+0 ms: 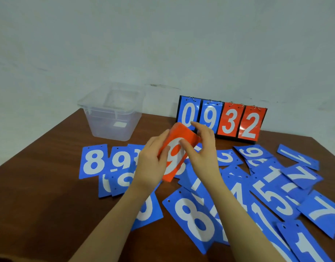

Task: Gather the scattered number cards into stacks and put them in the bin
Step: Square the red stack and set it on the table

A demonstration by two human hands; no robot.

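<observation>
Behind, clear bin holds one white label

Two bare forearms came up from the bottom edge of the view, each ending in a bare hand: the left hand and the right hand. No sleeve, cuff, glove, watch, bracelet or ring showed anywhere on them, from the lower frame edge to the fingertips. The fingers were slender, with short, plain, unpainted nails, and the wrists were narrow; nothing more of the person was in view.
</observation>
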